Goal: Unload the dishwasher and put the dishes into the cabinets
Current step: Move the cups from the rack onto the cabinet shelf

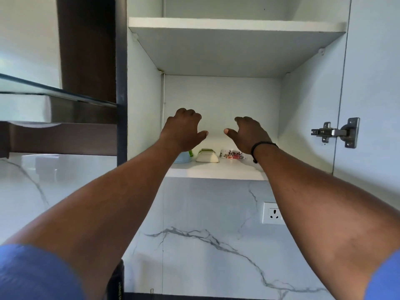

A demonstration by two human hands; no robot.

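Here, in the head view, both bare arms reach up into the open white wall cabinet. The left hand hangs above the bottom shelf with its fingers loosely curled and the thumb stuck out to the side, holding nothing. The right hand, with a thin black cord bracelet round its wrist, mirrors it just beside, fingers bent and loose, thumb pointing toward the other thumb, and it holds nothing either. The two thumbs are near each other but apart.

On the bottom shelf, below the hands, three dishes stand upside down in a row: a pale blue plastic bowl, partly hidden behind the left wrist; a white bowl with a green band in the middle; and a white bowl with a red floral pattern, partly behind the right hand. The upper shelf juts out overhead. A metal door hinge sits on the open cabinet door at right, and a white wall socket is set in the marble-patterned wall below.
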